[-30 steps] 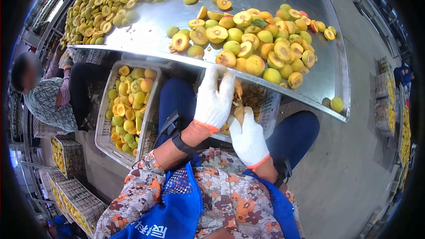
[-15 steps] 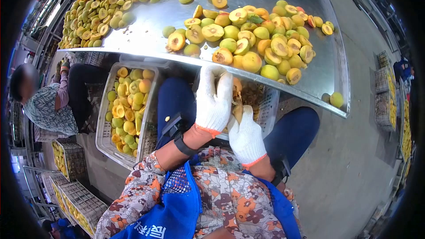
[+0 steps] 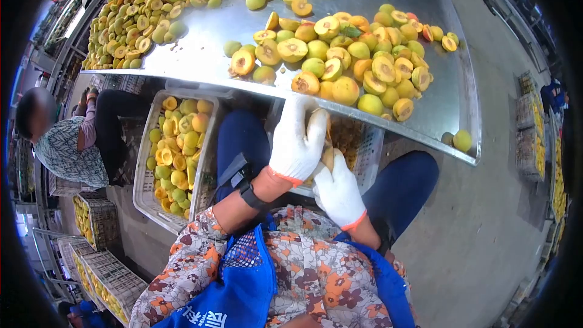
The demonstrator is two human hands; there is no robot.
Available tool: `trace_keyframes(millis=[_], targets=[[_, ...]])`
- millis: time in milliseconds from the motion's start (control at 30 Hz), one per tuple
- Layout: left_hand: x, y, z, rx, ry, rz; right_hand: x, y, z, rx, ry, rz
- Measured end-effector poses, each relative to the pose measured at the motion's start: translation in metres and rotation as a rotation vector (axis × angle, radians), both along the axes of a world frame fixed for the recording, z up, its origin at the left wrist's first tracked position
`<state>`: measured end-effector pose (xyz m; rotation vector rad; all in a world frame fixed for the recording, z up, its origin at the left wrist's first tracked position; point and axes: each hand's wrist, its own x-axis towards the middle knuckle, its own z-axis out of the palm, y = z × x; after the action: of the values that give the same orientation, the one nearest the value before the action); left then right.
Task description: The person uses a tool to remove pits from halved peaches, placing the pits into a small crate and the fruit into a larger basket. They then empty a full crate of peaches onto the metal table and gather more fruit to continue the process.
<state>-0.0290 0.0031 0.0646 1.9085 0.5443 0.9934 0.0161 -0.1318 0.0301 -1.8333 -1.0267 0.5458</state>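
Observation:
My left hand point(image 3: 297, 136), in a white knit glove, is closed just below the table's front edge. Its fingers curl around a yellow peach half point(image 3: 328, 124), mostly hidden behind them. Close beside it on the right, my gloved right hand point(image 3: 341, 191) is closed on a tan, wooden-looking tool handle point(image 3: 328, 157); the tool's working end is out of sight. Beneath both hands, between my knees, stands a pale plastic crate point(image 3: 371, 155) with brownish bits in it. On the metal table point(image 3: 206, 42) above lies a pile of halved peaches point(image 3: 343, 54).
Left of my knee, a pale crate point(image 3: 144, 173) holds peach halves. A larger heap of halves point(image 3: 136, 21) covers the table's far left. Another person point(image 3: 73, 140) sits at the left. Filled crates point(image 3: 94, 222) stand on the floor there, with stacked crates point(image 3: 530, 140) at the right.
My left hand has turned slightly and shifted a little right, covering more of the peach half. My right hand has moved slightly down and right, still on the handle.

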Motion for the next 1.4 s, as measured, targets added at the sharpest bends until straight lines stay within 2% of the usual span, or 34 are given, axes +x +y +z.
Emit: trace_keyframes(millis=[67, 100, 267, 333, 400, 467, 500, 600, 667, 700, 733, 800, 867, 900, 967, 1033, 1133, 1200, 1267, 1400], targets=[[0.003, -0.002, 0.004, -0.272, -0.033, 0.014, -0.001, 0.004, 0.008, -0.009, 0.036, -0.074], [0.004, -0.002, 0.0, -0.261, -0.032, 0.044, -0.004, 0.005, 0.011, -0.052, 0.08, -0.154], [0.003, -0.008, -0.011, -0.315, -0.157, 0.027, -0.004, 0.006, 0.005, -0.145, 0.071, -0.147], [0.001, -0.005, -0.007, -0.045, -0.115, 0.015, -0.004, 0.004, 0.005, -0.142, 0.078, -0.139], [0.001, -0.003, -0.008, -0.047, -0.116, 0.003, -0.005, 0.004, 0.007, -0.122, 0.122, -0.109], [0.001, -0.001, -0.003, 0.069, 0.01, -0.012, -0.003, 0.003, 0.008, -0.101, 0.137, -0.103], [0.002, 0.0, 0.003, -0.022, 0.073, -0.021, -0.003, 0.002, 0.008, -0.084, 0.158, -0.102], [0.005, 0.014, 0.005, -0.08, 0.182, -0.096, -0.001, -0.003, -0.001, -0.134, 0.09, -0.057], [0.005, 0.011, 0.003, -0.034, 0.203, -0.084, 0.0, -0.005, -0.012, -0.131, 0.033, -0.039], [0.004, 0.012, 0.001, 0.112, 0.177, -0.088, 0.002, -0.005, -0.014, -0.14, 0.209, 0.006], [0.003, 0.012, -0.002, 0.256, 0.152, -0.095, 0.003, -0.006, -0.014, -0.145, 0.264, 0.021], [0.003, 0.012, -0.016, 0.166, 0.124, -0.075, 0.003, -0.007, -0.008, -0.158, 0.373, 0.047], [-0.001, 0.017, -0.026, -0.632, -0.102, -0.162, -0.002, -0.002, 0.012, -0.144, 0.35, -0.102], [-0.003, 0.017, -0.023, -0.623, -0.084, -0.138, -0.004, -0.001, 0.011, -0.071, 0.195, -0.102], [-0.006, 0.014, -0.014, -0.531, -0.131, -0.158, -0.004, -0.002, 0.018, -0.104, 0.169, -0.104], [-0.009, 0.011, -0.01, -0.602, -0.247, -0.208, -0.005, -0.002, 0.02, -0.141, 0.143, -0.09], [-0.012, 0.009, -0.013, -0.453, -0.204, -0.151, -0.006, -0.002, 0.016, -0.092, 0.049, -0.103], [-0.011, 0.006, -0.013, -0.542, -0.253, -0.163, -0.007, -0.002, 0.01, 0.007, -0.046, -0.105], [-0.012, 0.003, -0.012, -0.632, -0.301, -0.173, -0.009, 0.0, 0.013, -0.016, -0.057, -0.127], [-0.014, -0.002, -0.009, -0.472, -0.235, -0.12, -0.013, -0.002, 0.012, -0.063, -0.12, -0.17]])
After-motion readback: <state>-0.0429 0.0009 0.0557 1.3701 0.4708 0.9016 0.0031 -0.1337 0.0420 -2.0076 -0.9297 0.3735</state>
